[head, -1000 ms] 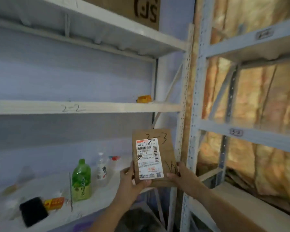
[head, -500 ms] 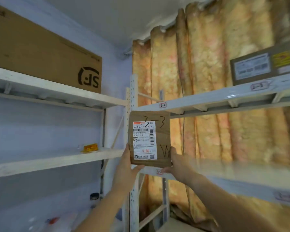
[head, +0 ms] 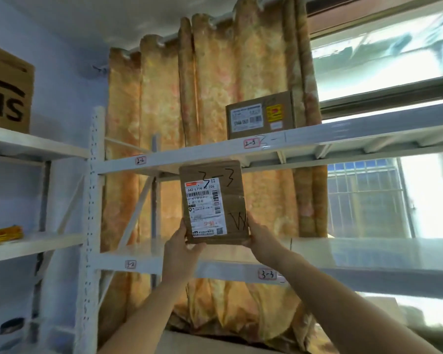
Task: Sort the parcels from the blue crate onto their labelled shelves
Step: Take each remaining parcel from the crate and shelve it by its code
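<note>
White metal shelving [head: 317,135] spans the view in front of an orange patterned curtain [head: 215,85], with a bright window [head: 394,60] at right. On the upper shelf, above a tag reading 2-3 [head: 251,143], sits a brown carton [head: 260,118] with printed labels. The lower shelf [head: 368,254] carries a tag reading 3-3 [head: 267,274]. At centre, a flat brown parcel [head: 213,202] (marked 3-3 by hand, with a white shipping label) is held upright in the air, between the two shelves. The left hand [head: 180,245] grips its lower left corner and the right hand [head: 260,237] its lower right edge, both closed on it.
</note>
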